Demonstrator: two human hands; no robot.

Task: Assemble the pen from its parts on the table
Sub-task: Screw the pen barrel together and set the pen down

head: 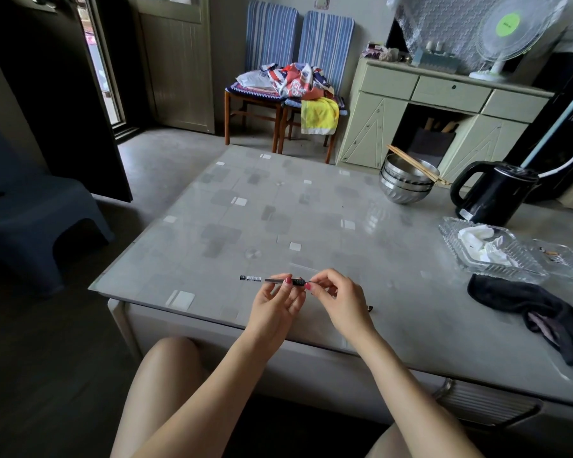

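A thin pen barrel [258,279] with a black end and a printed label lies level above the table's near left part. My left hand [273,304] pinches it at the dark grip section [297,281]. My right hand [339,300] meets it from the right, its thumb and forefinger closed on the pen's right tip, which the fingers hide. A small dark pen part [371,308] lies on the table just right of my right hand.
The glass-topped table [245,209] carries stacked steel bowls [406,185] with chopsticks, a black kettle [492,193], a glass dish [490,251] with tissue, a glass ashtray [559,261] and a dark cloth [536,312], all on the right. A dark stool [30,219] stands left.
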